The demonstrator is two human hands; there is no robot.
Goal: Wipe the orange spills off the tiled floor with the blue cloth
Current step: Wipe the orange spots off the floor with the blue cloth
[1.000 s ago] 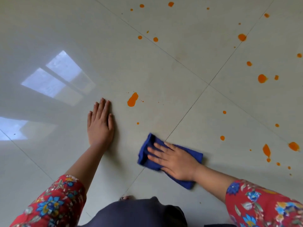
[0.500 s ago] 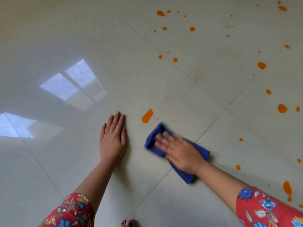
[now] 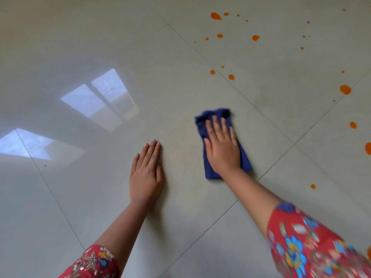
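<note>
My right hand (image 3: pixel 221 148) lies flat on the folded blue cloth (image 3: pixel 213 115), pressing it onto the pale tiled floor (image 3: pixel 180 87); the cloth's far end bunches up past my fingertips. My left hand (image 3: pixel 146 173) rests palm down on the floor to the cloth's left, fingers together, holding nothing. Orange spills dot the tiles ahead and to the right: a drop pair (image 3: pixel 231 77) beyond the cloth, a larger blot (image 3: pixel 345 89) at the right, a teardrop splash (image 3: pixel 215 16) at the top. No orange shows right beside the cloth.
Dark grout lines (image 3: pixel 261 111) cross the glossy floor diagonally. Window reflections (image 3: pixel 100 97) shine on the tiles at the left. More orange drops (image 3: pixel 353 125) sit along the right edge. My red floral sleeves (image 3: pixel 313 245) fill the lower corners.
My right hand pushed the cloth forward over the elongated orange blot near my left hand; that blot is no longer visible. The camera view shifted forward. My left hand stayed planted.
</note>
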